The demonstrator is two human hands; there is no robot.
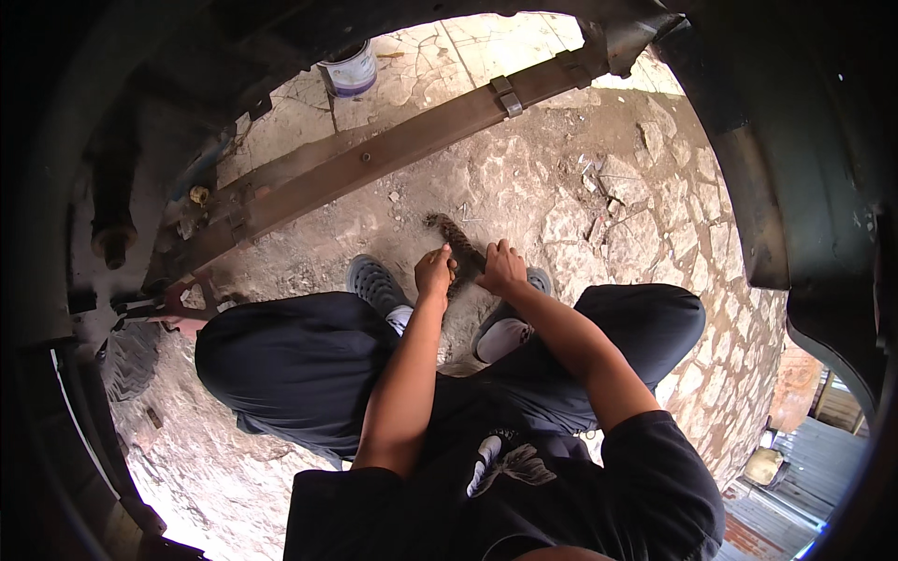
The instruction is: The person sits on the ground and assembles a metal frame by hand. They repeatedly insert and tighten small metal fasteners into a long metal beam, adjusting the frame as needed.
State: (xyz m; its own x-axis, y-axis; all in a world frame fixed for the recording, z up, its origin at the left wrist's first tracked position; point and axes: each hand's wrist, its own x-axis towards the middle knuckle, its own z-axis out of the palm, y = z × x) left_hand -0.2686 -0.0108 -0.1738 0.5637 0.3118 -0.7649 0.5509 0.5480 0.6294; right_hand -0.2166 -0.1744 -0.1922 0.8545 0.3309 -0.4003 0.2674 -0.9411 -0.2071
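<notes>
Low above the ground between my feet, my right hand [503, 269] is closed round the near end of a long dark wire brush [460, 241]. Its rough, bristly head slants away to the far left. Close beside it, my left hand [435, 274] is closed, thumb up, near the brush's left side. Something dark shows at its fingers, too small and shadowed to name. Whether my left hand touches the brush I cannot tell.
A rusty leaf spring [393, 147] with a metal clamp [506, 96] crosses beyond my hands. Dark vehicle parts [767, 187] frame both sides. A white bucket [352, 73] stands at the far left on tiles. Stony ground [599, 201] and my grey clogs [376, 283] lie below.
</notes>
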